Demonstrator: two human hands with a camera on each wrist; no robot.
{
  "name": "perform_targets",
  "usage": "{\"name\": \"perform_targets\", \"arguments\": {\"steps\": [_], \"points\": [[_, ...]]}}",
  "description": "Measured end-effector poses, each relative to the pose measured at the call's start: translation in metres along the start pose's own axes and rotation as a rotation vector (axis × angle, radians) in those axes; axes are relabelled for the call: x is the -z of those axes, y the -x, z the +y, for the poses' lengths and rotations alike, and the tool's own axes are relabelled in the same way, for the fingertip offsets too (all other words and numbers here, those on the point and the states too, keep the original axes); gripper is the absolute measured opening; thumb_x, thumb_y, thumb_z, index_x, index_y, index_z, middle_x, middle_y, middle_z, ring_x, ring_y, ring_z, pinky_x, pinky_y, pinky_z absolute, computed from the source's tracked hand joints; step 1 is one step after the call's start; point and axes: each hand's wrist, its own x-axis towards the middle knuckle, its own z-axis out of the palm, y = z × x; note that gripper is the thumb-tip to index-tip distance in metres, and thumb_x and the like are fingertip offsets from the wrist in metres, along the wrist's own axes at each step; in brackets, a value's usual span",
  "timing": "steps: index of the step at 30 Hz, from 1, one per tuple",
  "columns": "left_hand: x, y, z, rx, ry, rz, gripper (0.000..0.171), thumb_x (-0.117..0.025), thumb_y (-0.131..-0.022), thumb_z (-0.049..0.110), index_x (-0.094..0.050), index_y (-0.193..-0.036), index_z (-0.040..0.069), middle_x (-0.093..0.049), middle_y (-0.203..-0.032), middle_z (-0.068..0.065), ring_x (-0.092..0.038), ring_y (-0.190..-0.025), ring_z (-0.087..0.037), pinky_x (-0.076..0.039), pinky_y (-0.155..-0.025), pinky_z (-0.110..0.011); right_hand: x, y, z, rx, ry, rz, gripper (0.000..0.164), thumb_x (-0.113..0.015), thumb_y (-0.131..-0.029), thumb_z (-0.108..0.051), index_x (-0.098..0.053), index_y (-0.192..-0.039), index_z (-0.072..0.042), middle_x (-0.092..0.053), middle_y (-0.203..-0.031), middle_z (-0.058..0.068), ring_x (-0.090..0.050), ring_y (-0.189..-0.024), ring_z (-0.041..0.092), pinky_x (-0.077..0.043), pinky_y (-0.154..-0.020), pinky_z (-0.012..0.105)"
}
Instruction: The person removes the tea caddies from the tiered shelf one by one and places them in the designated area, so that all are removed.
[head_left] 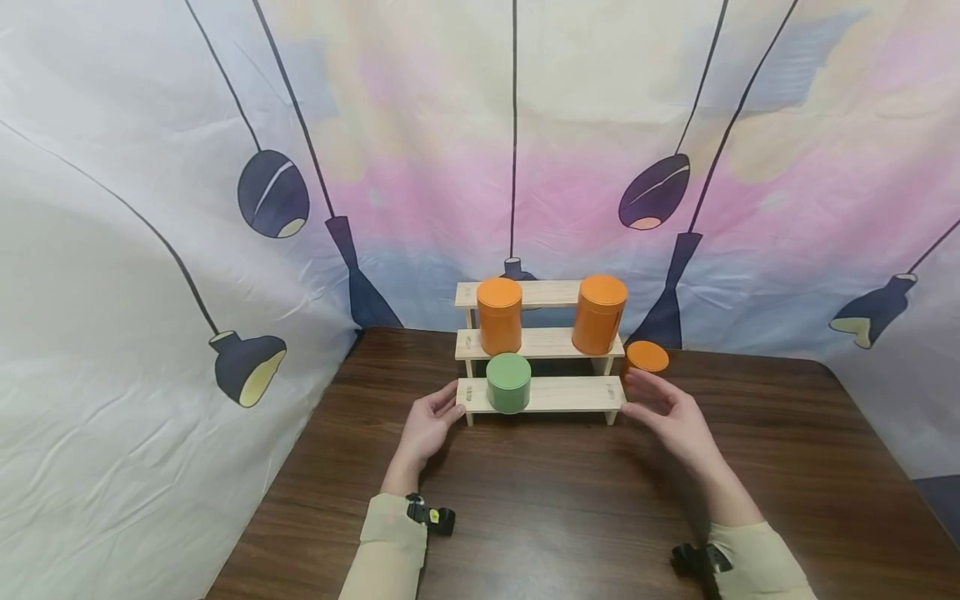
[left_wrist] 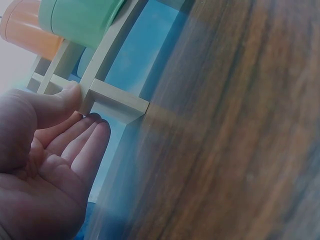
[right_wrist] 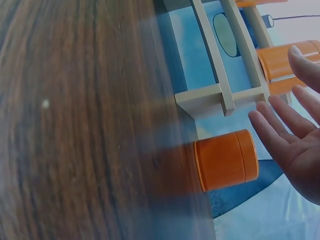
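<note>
A three-tier wooden step shelf (head_left: pixel 570 394) stands toward the back of the table. My left hand (head_left: pixel 427 429) pinches the left end of its lowest board; the left wrist view shows the thumb against the board end and the fingertips beneath. Beside the shelf's right end is my right hand (head_left: pixel 677 423), its fingers spread and holding nothing; the right wrist view shows them apart from the wood. A short green canister (head_left: pixel 510 387) is on the lowest board. Two taller orange canisters (head_left: pixel 499 321) are on the middle board, one left, one right (head_left: pixel 598 318).
Another orange canister (right_wrist: pixel 225 160) stands on the table right of the shelf, partly behind my right hand in the head view. The dark wood-grain table (head_left: pixel 540 508) reaches back to a hanging cloth (head_left: pixel 442 167) printed with lamps.
</note>
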Motion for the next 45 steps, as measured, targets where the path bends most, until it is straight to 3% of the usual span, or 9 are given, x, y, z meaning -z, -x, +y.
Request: {"name": "perform_targets", "arguments": {"steps": [21, 37, 45], "points": [[-0.002, 0.000, 0.000, -0.010, 0.001, 0.007, 0.051, -0.067, -0.104, 0.001, -0.055, -0.153, -0.004, -0.053, -0.157, -0.021, -0.054, -0.143, -0.037, -0.049, -0.114, -0.045, -0.031, -0.010, -0.013, 0.026, -0.166, -0.076, 0.067, -0.084, -0.096, -0.016, -0.055, -0.155, -0.004, -0.061, -0.151, 0.019, -0.061, -0.136, 0.040, -0.057, -0.096, 0.018], [0.000, -0.001, -0.002, -0.010, 0.001, 0.002, 0.050, -0.068, -0.104, 0.003, -0.057, -0.152, -0.001, -0.055, -0.157, -0.016, -0.055, -0.142, -0.033, -0.049, -0.114, -0.041, -0.061, -0.023, -0.016, 0.017, -0.194, -0.124, 0.064, -0.084, -0.096, -0.018, -0.057, -0.153, -0.005, -0.063, -0.148, 0.019, -0.063, -0.135, 0.037, -0.058, -0.100, 0.025], [0.000, 0.000, -0.002, -0.007, 0.003, 0.000, 0.050, -0.068, -0.103, 0.003, -0.057, -0.153, 0.000, -0.055, -0.157, -0.015, -0.056, -0.142, -0.031, -0.051, -0.112, -0.039, -0.075, -0.026, -0.018, 0.023, -0.198, -0.135, 0.063, -0.082, -0.096, -0.009, -0.057, -0.152, -0.001, -0.063, -0.148, 0.021, -0.063, -0.134, 0.038, -0.058, -0.103, 0.029]]}}
